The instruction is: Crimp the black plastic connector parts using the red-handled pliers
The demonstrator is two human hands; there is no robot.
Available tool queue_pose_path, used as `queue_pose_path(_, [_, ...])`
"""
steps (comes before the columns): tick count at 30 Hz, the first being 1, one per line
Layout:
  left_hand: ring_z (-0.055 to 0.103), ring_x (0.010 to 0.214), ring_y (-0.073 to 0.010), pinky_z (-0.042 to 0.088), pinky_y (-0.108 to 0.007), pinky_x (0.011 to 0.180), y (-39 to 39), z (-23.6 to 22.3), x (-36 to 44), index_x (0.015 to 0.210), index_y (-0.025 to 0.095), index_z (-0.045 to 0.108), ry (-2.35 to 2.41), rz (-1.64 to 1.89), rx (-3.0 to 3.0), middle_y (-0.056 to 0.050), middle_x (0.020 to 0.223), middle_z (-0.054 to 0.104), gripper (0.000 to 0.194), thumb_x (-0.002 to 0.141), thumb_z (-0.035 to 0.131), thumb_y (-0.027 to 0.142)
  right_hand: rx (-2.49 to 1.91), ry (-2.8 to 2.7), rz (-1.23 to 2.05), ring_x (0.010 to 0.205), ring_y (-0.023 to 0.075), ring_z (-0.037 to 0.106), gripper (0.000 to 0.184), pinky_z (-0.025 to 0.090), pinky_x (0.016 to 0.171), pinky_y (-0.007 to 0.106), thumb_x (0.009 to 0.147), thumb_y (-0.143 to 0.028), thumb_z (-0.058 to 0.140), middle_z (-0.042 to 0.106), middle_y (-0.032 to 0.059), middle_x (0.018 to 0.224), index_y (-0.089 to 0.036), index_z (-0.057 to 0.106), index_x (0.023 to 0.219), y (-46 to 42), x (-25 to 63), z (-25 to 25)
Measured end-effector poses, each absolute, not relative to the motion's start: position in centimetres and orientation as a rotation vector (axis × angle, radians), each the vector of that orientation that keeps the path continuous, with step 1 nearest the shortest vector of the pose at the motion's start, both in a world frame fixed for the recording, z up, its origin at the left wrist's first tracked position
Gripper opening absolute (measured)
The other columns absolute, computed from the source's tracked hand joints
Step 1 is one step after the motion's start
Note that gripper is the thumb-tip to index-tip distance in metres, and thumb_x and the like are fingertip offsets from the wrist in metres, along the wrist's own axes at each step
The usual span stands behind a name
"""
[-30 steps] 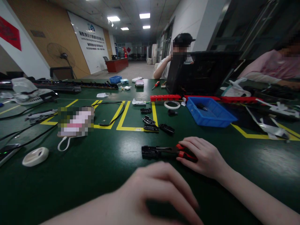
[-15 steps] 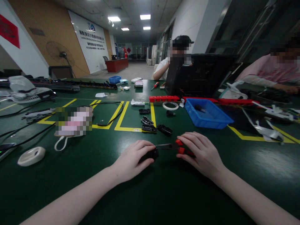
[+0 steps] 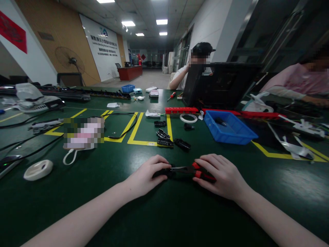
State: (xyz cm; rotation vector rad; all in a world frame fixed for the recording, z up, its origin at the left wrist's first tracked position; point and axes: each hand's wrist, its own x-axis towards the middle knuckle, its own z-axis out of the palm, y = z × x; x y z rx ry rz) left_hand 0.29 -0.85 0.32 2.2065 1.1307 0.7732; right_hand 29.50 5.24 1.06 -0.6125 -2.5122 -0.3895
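Clearly, the right hand's grip (image 3: 203,170) is closed around red-handled pliers (image 3: 189,169)

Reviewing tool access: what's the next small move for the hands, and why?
Probably ease the left hand back slightly on the black part. Its fingers cover much of that part, right where the red-handled pliers in the right hand reach it; whether the tips grip anything can't be seen.
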Motion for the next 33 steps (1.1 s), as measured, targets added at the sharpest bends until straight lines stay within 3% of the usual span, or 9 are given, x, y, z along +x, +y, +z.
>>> queue_pose_path(17, [0.058, 0.116, -0.0229, 0.051, -0.043, 0.104, -0.58, -0.23, 0.01, 0.125, 0.022, 0.061, 1.086, 0.776, 2.18, -0.008, 0.126, 0.058, 0.036, 0.092, 0.063, 0.01, -0.643, -2.469, -0.288, 0.091, 0.0255, 0.068, 0.043, 0.059, 0.075, 0.038, 0.089, -0.04, 0.064, 0.068, 0.0162, 0.108, -0.013, 0.061, 0.121, 5.49, 30.09, 0.52])
queue_pose_path(28, [0.058, 0.115, -0.0213, 0.05, -0.041, 0.105, -0.78, -0.01, 0.21, 0.125, 0.021, 0.061, 1.101, 0.796, 2.173, -0.007, 0.125, 0.059, 0.037, 0.09, 0.065, 0.008, -0.683, -2.537, -0.241, 0.082, 0.0229, 0.066, 0.041, 0.057, 0.068, 0.035, 0.093, -0.043, 0.059, 0.068, 0.015, 0.099, -0.01, 0.061, 0.117, 5.02, 29.41, 0.66])
queue_pose_path(33, [0.057, 0.118, -0.0216, 0.049, -0.041, 0.106, -0.71, 0.37, 0.05, 0.128, 0.023, 0.06, 1.056, 0.732, 2.174, -0.006, 0.128, 0.058, 0.037, 0.093, 0.061, 0.009, -0.724, -2.579, -0.188, 0.079, 0.0224, 0.064, 0.035, 0.055, 0.067, 0.035, 0.09, -0.045, 0.062, 0.068, 0.013, 0.095, -0.013, 0.064, 0.104, 5.24, 29.57, 0.87])
